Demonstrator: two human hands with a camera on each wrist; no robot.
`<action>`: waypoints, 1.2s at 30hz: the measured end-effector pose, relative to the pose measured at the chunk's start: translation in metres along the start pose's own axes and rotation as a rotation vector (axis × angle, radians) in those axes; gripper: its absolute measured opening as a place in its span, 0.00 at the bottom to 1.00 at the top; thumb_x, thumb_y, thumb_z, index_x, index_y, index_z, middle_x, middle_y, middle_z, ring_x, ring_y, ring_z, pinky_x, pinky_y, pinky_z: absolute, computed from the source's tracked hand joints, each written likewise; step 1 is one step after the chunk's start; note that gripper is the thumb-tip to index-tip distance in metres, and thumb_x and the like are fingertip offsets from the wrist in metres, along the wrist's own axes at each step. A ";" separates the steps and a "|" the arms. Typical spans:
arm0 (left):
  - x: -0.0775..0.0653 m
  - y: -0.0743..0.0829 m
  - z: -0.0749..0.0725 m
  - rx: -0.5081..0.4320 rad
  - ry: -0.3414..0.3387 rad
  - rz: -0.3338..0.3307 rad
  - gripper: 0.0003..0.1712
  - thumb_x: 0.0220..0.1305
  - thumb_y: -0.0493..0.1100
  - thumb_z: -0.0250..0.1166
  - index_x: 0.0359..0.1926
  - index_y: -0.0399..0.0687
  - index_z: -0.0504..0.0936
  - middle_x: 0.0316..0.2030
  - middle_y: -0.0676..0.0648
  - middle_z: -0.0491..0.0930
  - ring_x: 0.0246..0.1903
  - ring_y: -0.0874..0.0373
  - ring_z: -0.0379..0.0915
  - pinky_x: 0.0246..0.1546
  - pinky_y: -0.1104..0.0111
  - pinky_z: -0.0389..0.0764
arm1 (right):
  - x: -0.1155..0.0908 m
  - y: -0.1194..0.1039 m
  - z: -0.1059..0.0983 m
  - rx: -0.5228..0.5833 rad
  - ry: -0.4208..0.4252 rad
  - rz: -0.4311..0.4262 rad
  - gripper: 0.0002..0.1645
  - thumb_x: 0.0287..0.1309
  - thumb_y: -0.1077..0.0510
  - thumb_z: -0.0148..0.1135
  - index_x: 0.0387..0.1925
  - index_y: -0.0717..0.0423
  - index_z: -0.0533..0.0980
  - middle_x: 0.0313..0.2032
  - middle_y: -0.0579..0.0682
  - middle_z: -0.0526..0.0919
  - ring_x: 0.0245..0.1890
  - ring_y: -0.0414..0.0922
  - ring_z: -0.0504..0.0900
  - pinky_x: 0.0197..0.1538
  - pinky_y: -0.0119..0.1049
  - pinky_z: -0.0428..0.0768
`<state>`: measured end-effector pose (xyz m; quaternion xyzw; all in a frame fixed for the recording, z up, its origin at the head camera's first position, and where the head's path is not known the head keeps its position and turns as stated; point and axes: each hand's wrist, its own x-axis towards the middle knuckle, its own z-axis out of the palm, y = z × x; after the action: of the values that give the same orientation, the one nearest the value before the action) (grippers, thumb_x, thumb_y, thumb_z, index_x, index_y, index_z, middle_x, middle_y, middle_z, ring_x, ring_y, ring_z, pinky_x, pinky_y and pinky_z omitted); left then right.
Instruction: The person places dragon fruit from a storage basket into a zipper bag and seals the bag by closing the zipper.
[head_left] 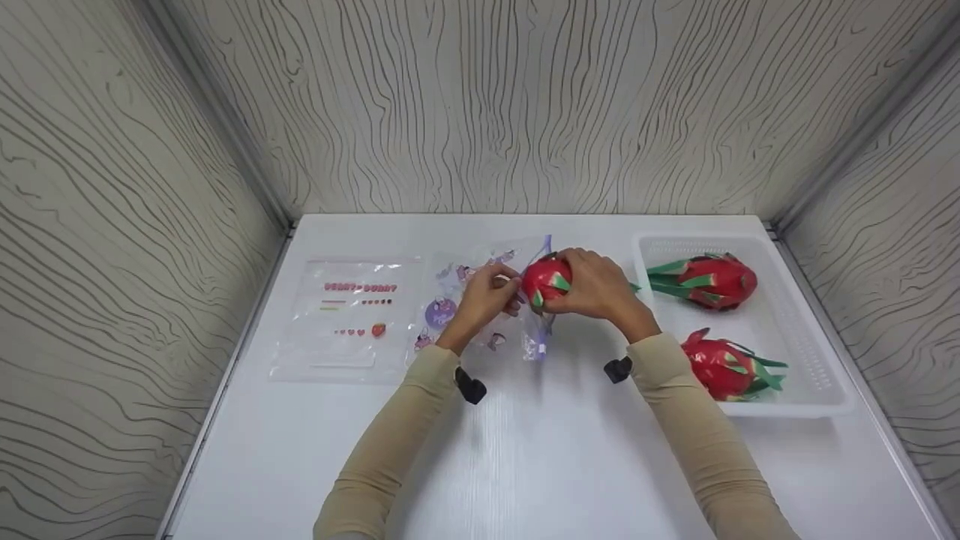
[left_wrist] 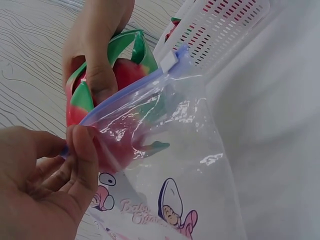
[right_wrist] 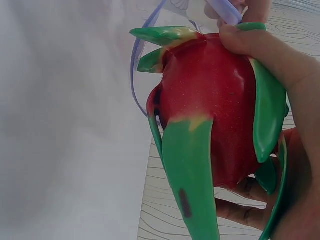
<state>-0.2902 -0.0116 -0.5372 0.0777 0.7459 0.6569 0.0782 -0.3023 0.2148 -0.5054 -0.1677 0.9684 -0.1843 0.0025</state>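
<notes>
Probably light and slick, the dragon fruit (right_wrist: 215,85), partly inside the zip bag (left_wrist: 200,165), suits a hold round its body, the right hand's (head_left: 596,285) fingers gripping it, the left hand's (head_left: 486,296) pinching the bag's edge.

Soft, diffuse light, faint shadows on the white table (head_left: 517,465), glints across the clear bag (left_wrist: 187,135), slightly soft detail

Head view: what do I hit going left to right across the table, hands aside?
Red-lettered clear bag → purple-zip bag → dragon fruit held in the right hand → white basket.
</notes>
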 end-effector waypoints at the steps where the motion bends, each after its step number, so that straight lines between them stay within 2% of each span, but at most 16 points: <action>1: 0.000 0.001 0.000 0.003 -0.004 0.004 0.09 0.78 0.37 0.61 0.51 0.35 0.83 0.32 0.39 0.88 0.23 0.62 0.82 0.31 0.68 0.90 | 0.000 -0.001 0.001 -0.004 -0.005 0.002 0.56 0.45 0.31 0.78 0.69 0.58 0.72 0.60 0.59 0.82 0.59 0.58 0.80 0.64 0.60 0.81; 8: 0.000 0.001 0.000 0.001 -0.008 0.015 0.08 0.78 0.37 0.62 0.50 0.35 0.83 0.27 0.46 0.86 0.22 0.63 0.81 0.28 0.69 0.89 | 0.003 -0.004 0.007 -0.031 -0.035 0.023 0.58 0.46 0.30 0.77 0.70 0.59 0.70 0.60 0.60 0.81 0.59 0.59 0.80 0.64 0.61 0.81; 22: 0.000 -0.001 0.001 -0.010 -0.057 -0.001 0.09 0.78 0.38 0.62 0.51 0.36 0.82 0.27 0.47 0.85 0.23 0.62 0.81 0.29 0.69 0.89 | 0.009 -0.004 0.009 -0.008 -0.047 0.092 0.61 0.46 0.26 0.76 0.69 0.62 0.70 0.58 0.62 0.83 0.56 0.59 0.84 0.62 0.59 0.85; 29: 0.000 -0.002 0.001 0.022 -0.081 0.024 0.09 0.78 0.37 0.62 0.52 0.35 0.81 0.25 0.50 0.83 0.21 0.63 0.80 0.33 0.60 0.92 | 0.011 -0.005 0.010 0.005 -0.055 0.105 0.59 0.48 0.26 0.73 0.68 0.64 0.71 0.56 0.62 0.85 0.54 0.58 0.85 0.59 0.57 0.87; 34: -0.001 -0.002 0.000 0.019 -0.077 0.037 0.09 0.78 0.37 0.62 0.51 0.34 0.82 0.25 0.49 0.84 0.22 0.63 0.80 0.31 0.63 0.91 | 0.011 -0.006 0.013 0.029 -0.060 0.103 0.57 0.49 0.28 0.73 0.67 0.64 0.72 0.55 0.61 0.85 0.53 0.57 0.85 0.59 0.56 0.87; 36: -0.001 -0.002 0.000 0.010 -0.075 0.038 0.09 0.78 0.37 0.62 0.51 0.34 0.82 0.25 0.48 0.84 0.22 0.63 0.80 0.33 0.60 0.92 | 0.011 -0.007 0.015 0.028 -0.059 0.097 0.57 0.49 0.28 0.73 0.67 0.64 0.72 0.55 0.61 0.85 0.53 0.57 0.85 0.59 0.57 0.87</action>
<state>-0.2889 -0.0118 -0.5396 0.1168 0.7440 0.6512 0.0935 -0.3092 0.2003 -0.5162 -0.1259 0.9723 -0.1925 0.0424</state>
